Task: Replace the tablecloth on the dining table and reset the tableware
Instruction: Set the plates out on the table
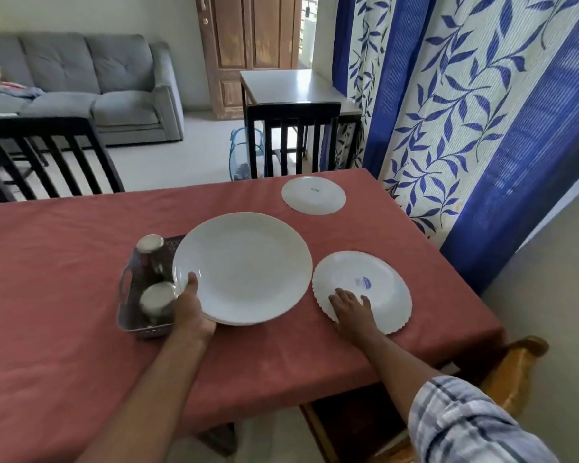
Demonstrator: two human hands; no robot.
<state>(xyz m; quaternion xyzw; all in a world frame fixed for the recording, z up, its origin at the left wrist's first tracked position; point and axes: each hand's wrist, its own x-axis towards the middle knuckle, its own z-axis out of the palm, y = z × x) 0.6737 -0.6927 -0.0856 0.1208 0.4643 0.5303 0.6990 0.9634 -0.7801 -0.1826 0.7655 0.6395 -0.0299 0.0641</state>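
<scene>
Red tablecloth (pixel 64 262) covers the worktop. Left hand (pixel 189 307) grips the large white plate (pixel 244 265) at its 7 o'clock rim, thumb on top, fingers underneath. Right hand (pixel 350 310) lies flat, fingers spread, on the scalloped plate (pixel 381 302) at 3 o'clock of the large one. Small plate (pixel 313 195) sits at 1 o'clock, well apart. Tray (pixel 127 295) with two upturned steel cups (pixel 150 243) at 9 o'clock.
</scene>
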